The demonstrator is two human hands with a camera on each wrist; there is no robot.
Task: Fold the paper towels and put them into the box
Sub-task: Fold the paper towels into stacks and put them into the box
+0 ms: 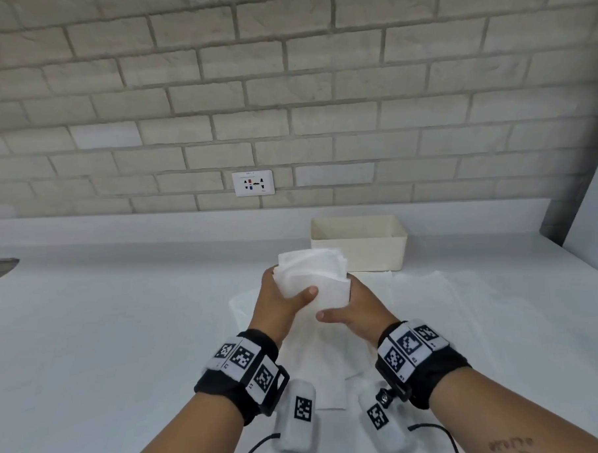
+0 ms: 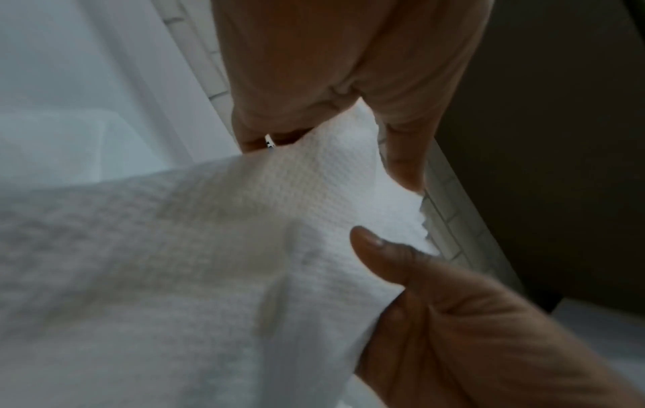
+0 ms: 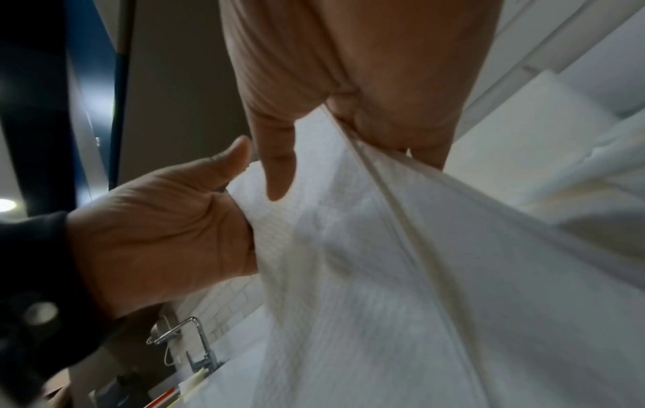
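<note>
We hold the folded paper towels (image 1: 312,280) up off the counter (image 1: 123,319) with both hands. Our left hand (image 1: 277,301) pinches one side, thumb on top, and our right hand (image 1: 357,307) pinches the other side. The box (image 1: 358,244) sits just past our grip, a bit to the right. We think we should keep the edges lined up, squeeze softly, and lower the stack in flat. More towel hangs below our grip. We cannot see inside the box or count the layers.
</note>
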